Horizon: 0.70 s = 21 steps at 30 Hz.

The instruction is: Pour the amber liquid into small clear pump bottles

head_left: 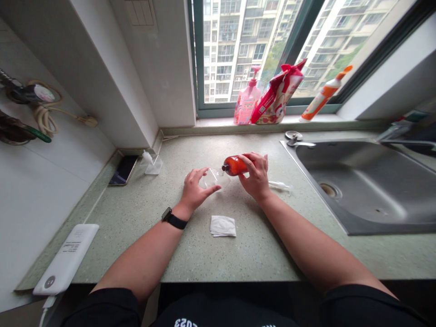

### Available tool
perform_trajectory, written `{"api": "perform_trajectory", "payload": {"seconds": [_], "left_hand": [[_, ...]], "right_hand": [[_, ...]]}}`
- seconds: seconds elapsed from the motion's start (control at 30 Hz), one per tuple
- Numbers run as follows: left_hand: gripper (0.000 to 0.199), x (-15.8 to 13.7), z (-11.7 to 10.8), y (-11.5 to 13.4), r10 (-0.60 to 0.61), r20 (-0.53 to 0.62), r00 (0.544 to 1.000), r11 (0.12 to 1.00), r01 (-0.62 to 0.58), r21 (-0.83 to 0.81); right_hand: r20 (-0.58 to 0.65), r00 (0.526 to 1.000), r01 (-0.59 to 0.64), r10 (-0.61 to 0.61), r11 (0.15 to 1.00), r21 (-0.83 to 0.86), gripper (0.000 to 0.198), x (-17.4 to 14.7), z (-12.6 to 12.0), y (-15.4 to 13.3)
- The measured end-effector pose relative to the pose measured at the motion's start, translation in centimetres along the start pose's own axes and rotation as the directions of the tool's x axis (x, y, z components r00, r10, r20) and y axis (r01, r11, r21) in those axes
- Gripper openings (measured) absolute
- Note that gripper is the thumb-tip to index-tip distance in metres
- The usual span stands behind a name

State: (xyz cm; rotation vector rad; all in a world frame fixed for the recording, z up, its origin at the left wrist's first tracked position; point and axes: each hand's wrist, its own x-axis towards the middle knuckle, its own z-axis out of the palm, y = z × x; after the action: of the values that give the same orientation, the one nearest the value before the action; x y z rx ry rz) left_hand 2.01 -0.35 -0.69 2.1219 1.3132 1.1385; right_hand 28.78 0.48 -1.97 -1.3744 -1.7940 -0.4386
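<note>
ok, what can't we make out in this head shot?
Head view:
Red bottle: far end hidden by the right hand.
Clear bottle: partly hidden by the left hand; any liquid inside too faint to tell.
Power bank: printed text too small to read.
Cable: cut off by the bottom edge.

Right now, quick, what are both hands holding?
Left hand: curled around a clear container, holding it.
Right hand: closed on the orange-red bottle, tipped with its mouth toward the container.
</note>
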Motion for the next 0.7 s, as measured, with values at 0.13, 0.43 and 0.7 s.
{"api": "perform_trajectory", "payload": {"seconds": [0.13, 0.43, 0.7], "left_hand": [[0.076, 0.04, 0.06, -0.08, 0.004, 0.010, 1.000, 1.000, -0.004, 0.008], [0.075, 0.17, 0.14, -0.16, 0.018, 0.022, 1.000, 1.000, -0.018, 0.009], [0.075, 0.16, 0.31, -0.28, 0.015, 0.026, 1.000, 1.000, -0.014, -0.011]], "right_hand": [[-0.027, 0.999, 0.020, -0.020, 1.000, 0.013, 0.066, 0.04, 0.00, 0.04], [-0.004, 1.000, -0.002, 0.002, 1.000, 0.007, 0.070, -0.01, -0.06, 0.12], [0.010, 1.000, -0.010, 0.010, 1.000, 0.019, 0.076, -0.07, 0.08, 0.43]]}}
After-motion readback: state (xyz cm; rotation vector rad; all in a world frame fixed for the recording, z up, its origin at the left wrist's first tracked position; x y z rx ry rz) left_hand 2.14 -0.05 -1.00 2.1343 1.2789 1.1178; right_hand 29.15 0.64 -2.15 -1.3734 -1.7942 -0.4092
